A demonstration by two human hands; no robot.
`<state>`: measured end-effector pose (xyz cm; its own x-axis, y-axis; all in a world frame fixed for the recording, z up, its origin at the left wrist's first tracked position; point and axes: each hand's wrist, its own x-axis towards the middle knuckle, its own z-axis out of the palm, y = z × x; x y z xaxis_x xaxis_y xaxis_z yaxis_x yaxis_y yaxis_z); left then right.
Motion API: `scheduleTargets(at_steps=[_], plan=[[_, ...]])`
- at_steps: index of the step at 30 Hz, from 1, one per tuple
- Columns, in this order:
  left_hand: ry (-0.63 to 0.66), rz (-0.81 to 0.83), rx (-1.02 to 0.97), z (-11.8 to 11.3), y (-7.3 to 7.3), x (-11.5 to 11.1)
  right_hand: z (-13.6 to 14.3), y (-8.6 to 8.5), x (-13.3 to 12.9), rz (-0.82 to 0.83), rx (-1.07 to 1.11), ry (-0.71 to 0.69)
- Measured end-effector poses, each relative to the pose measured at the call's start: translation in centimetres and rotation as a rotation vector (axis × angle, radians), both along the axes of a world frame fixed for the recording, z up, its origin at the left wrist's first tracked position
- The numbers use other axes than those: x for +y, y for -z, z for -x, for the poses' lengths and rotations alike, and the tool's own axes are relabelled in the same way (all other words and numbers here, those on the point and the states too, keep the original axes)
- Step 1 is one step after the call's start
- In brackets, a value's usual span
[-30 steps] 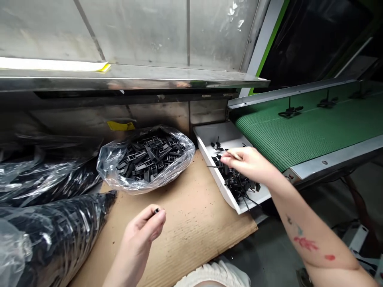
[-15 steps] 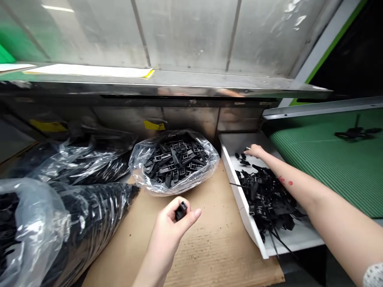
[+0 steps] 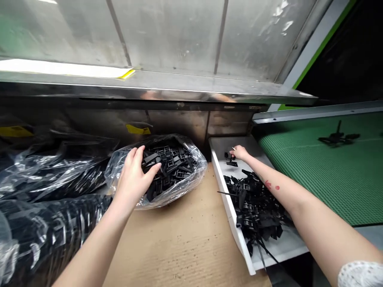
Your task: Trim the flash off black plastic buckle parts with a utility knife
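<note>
- Desk [image 3: 185, 243]: covered with cardboard, dark specks scattered over it.
- Filled bags [image 3: 50, 231]: clear plastic packed with dark contents, on the person's left.
- Left hand [image 3: 133, 175]: over the near left side of the open bag [image 3: 175, 196], its grip spread wide, thumb well away from the fingers; nothing shows in it. Whether the fingertips touch the contents, I cannot tell.
- Black parts [image 3: 176, 161]: a good heap inside that bag, looking like separate pieces, so this share appears done.
- Loose pile [image 3: 260, 215]: a tangle of black pieces and thin stems in the tray [image 3: 295, 249], outside any bag; by its look, much is left.
- Right hand [image 3: 240, 152]: at the tray's far end, its grip drawn nearly together beside a small black cluster [image 3: 231, 164] lying apart from the pile. A thin pale tip shows at the fingers; what it is, and whether the cluster is held, I cannot tell.
- Green belt [image 3: 314, 175]: beyond the tray, bearing a black piece [image 3: 338, 138] with an upright stem, also outside the tray and bags.
- Shelf [image 3: 191, 85]: above, with white paper [image 3: 66, 68].
</note>
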<state>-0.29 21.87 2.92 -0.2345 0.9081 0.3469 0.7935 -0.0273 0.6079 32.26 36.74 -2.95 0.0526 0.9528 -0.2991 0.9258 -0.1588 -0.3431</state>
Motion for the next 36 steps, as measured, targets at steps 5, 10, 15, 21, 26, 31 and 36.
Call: scheduleTargets(at_steps=[5, 10, 15, 21, 26, 31, 36], plan=[[0.109, -0.03, -0.117, -0.4, 2.6, -5.1, 1.3, -7.5, -4.6, -0.157, 0.053, -0.151], [0.171, 0.137, -0.237, 1.9, 10.0, -14.8, 7.8, -12.3, -15.7, -0.245, 0.138, -0.423], [0.138, 0.195, -0.096, 6.0, 16.6, -21.5, 18.2, -4.7, -24.7, -0.153, 0.134, -0.768], [0.347, 0.144, 0.214, 6.0, 19.6, -21.5, 23.7, 5.2, -27.6, -0.137, 0.055, -0.739], [0.41, 0.124, 0.266, 5.1, 20.4, -19.7, 25.3, 6.6, -29.6, -0.164, 0.07, -0.64], [0.451, 0.097, 0.315, 4.9, 19.8, -18.7, 23.0, 5.9, -30.2, -0.218, 0.141, -0.474], [0.461, 0.101, 0.354, 3.5, 19.8, -17.1, 21.0, 7.1, -30.2, -0.187, 0.243, -0.277]])
